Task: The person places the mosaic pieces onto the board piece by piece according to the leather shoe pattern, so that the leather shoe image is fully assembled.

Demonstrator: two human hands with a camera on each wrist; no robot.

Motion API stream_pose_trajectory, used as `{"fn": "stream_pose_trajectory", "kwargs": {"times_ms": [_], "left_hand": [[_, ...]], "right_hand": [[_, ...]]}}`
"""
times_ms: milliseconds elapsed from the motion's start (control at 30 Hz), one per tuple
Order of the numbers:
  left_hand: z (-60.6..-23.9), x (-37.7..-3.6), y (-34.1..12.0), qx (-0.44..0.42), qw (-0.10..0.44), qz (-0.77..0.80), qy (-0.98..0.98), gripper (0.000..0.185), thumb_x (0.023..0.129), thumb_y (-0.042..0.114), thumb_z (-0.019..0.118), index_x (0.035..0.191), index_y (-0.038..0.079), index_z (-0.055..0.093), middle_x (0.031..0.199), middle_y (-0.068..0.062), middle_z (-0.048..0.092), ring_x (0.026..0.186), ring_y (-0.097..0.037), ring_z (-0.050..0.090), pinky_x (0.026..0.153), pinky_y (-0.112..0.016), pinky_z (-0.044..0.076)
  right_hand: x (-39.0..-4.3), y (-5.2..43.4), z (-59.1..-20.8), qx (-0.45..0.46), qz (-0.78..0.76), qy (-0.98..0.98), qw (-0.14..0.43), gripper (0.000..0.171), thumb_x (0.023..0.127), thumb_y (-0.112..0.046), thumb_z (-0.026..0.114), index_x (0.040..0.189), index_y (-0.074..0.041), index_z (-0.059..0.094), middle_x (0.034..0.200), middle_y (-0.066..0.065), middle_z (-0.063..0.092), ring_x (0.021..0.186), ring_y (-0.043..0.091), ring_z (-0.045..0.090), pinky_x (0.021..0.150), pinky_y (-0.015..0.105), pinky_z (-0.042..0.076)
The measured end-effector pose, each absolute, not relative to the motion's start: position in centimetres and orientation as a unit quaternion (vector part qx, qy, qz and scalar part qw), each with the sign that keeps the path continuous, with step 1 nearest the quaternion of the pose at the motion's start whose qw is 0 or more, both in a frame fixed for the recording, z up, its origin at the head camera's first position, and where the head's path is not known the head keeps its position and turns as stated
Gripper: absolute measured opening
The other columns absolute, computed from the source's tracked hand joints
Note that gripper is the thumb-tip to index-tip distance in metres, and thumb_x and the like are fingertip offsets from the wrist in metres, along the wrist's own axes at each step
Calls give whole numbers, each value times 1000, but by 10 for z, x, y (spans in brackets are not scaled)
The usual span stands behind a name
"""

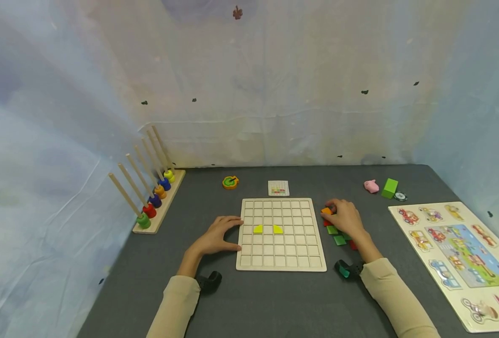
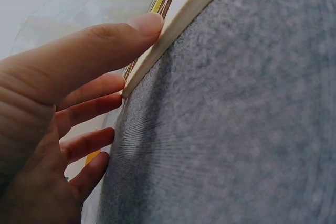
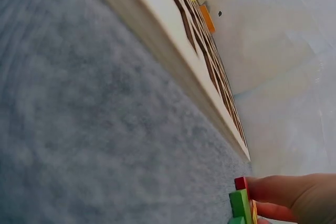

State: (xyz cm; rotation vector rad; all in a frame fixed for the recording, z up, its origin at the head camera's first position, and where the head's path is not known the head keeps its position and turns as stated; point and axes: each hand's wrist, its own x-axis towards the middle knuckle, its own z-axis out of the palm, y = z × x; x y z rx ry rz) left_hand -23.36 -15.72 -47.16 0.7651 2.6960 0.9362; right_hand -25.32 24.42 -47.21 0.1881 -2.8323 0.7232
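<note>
Steadying the wooden grid board (image 1: 281, 263) on the grey table (image 1: 275, 300), the left hand (image 1: 217, 234) lies with relaxed fingers (image 2: 105, 51) against the board's left edge, gripping nothing. The right hand (image 1: 346, 217) rests on the pile of coloured tiles (image 1: 336, 234) just right of the board; its grip seems to close on an orange tile (image 1: 326, 211), with red and green pieces by the fingertips in the right wrist view. Only two yellow tiles (image 1: 268, 229) sit in the grid, so most squares look unfilled and the work seems barely begun. A small pattern card (image 1: 278, 188) lies beyond the board; no writing is readable anywhere.
</note>
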Motion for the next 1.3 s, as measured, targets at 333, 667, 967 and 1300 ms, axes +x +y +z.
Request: {"fn": "stream_pose_trajectory", "kwargs": {"times_ms": [333, 667, 967, 1300], "left_hand": [[-474, -234, -158, 266, 87, 314, 907, 76, 72, 40, 79, 137, 14, 48, 142, -5, 40, 129, -27, 29, 102, -54, 28], [-471, -233, -157, 268, 87, 313, 907, 76, 73, 39, 79, 137, 13, 48, 142, -5, 40, 129, -28, 30, 103, -53, 27], [-473, -234, -158, 267, 86, 314, 907, 75, 73, 38, 79, 137, 13, 48, 142, -5, 40, 129, -27, 29, 103, -53, 27], [-473, -234, -158, 267, 86, 317, 906, 74, 73, 37, 79, 136, 12, 49, 141, -5, 41, 127, -27, 31, 102, -54, 28]], "right_hand": [[-252, 226, -470, 124, 310, -936, 113, 29, 80, -12, 74, 103, 6, 67, 90, 18, 59, 77, 27, 59, 69, 42, 48], [-237, 165, -462, 242, 353, -900, 82, 29, 77, -9, 75, 103, 2, 69, 88, 9, 60, 77, 20, 57, 67, 30, 50], [-223, 115, -468, 314, 374, -870, 70, 23, 76, -10, 77, 96, -6, 67, 89, 5, 63, 79, 17, 59, 68, 27, 49], [-218, 89, -476, 373, 317, -866, 102, 13, 75, -19, 79, 82, -13, 70, 84, -2, 64, 81, 12, 57, 74, 28, 47]]}}
